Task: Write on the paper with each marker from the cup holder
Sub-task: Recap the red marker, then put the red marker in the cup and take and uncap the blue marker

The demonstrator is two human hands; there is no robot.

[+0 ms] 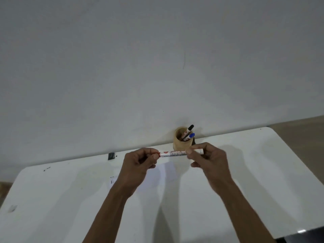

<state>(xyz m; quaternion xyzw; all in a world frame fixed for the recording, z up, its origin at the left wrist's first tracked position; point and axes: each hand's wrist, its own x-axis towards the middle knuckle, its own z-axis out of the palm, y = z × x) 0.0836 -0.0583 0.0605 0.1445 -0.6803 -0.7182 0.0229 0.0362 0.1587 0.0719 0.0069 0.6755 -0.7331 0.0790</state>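
Note:
A white board marker with red trim is held level above the table, between both hands. My left hand pinches its left, red-capped end. My right hand grips its right end. Behind them a tan cup holder stands at the table's far edge against the wall, with a black-capped marker and a blue-capped marker leaning in it. A white sheet of paper lies on the table under my hands, hard to tell from the tabletop, with small dark marks at its left edge.
The white table has rounded far corners and ends against a pale wall. A small black object sits at the far edge on the left. A dark smudge marks the near left. Brown floor shows at right.

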